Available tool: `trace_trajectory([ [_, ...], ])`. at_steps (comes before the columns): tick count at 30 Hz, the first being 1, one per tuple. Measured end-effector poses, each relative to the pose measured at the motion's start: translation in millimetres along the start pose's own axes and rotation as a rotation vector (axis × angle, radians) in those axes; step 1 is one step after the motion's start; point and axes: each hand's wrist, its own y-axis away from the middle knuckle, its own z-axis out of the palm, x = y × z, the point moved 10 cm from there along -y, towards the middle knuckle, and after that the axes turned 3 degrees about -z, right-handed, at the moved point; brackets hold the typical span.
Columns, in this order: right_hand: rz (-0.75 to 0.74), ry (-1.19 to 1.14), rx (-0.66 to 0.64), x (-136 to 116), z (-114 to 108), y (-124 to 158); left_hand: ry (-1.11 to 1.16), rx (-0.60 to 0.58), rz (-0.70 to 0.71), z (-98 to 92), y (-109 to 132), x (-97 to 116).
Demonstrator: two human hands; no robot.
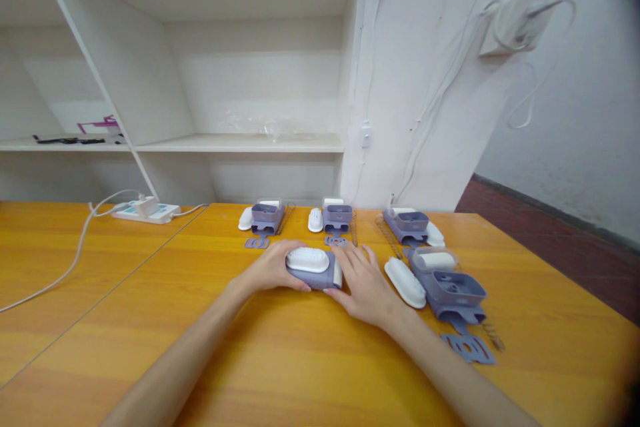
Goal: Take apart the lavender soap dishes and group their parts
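Observation:
A grey-purple plastic housing [320, 278] lies on the table in front of me, with a white ribbed oval piece [308, 259] on its upper side and a whitish part at its right end. My left hand [274, 268] grips the left end, thumb at the near edge. Around the right end is my right hand [364, 281], fingers over the far side and thumb on the near edge. The fingers hide both ends in part. Close to my right hand rests a loose white oval piece [405, 283], beside an opened grey-purple housing [453, 285].
Further sets of housings stand at the table's back: left [267, 213], middle [337, 215] and right [407, 223], with thin coil springs [389, 235]. A flat slotted plate [469, 348] lies at right. A power strip [147, 209] with a white cable sits back left, below white shelves [240, 142].

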Motion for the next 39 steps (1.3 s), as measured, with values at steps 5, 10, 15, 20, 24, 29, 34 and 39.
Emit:
trace_trajectory([
  [5,-0.035,-0.101,-0.022,-1.2,-5.2,-7.7,0.037,-0.011,0.001,-0.6,3.3,2.1],
  [10,-0.027,-0.148,0.034,-3.8,-14.0,-11.0,0.077,-0.030,0.014,-4.4,2.6,6.8],
  [15,0.055,-0.149,0.071,-0.4,-14.4,-11.1,0.081,0.007,0.012,-9.9,1.7,4.6],
  [20,0.056,0.007,-0.006,-2.0,-11.3,-15.1,0.062,0.001,-0.053,-6.4,4.4,-5.9],
  [24,0.020,0.150,-0.058,-1.9,-10.3,-19.1,0.050,0.002,-0.098,-5.7,5.6,-10.8],
  [29,0.020,0.055,-0.090,5.5,-7.5,-20.9,0.087,-0.015,-0.085,-5.0,8.2,-6.8],
  [34,0.039,-0.026,-0.019,3.0,-16.0,-18.8,0.139,-0.019,-0.058,-5.2,11.2,-4.2],
  [39,0.056,-0.095,0.016,0.6,-17.7,-15.5,0.181,-0.031,-0.089,-4.5,13.8,-3.9],
])
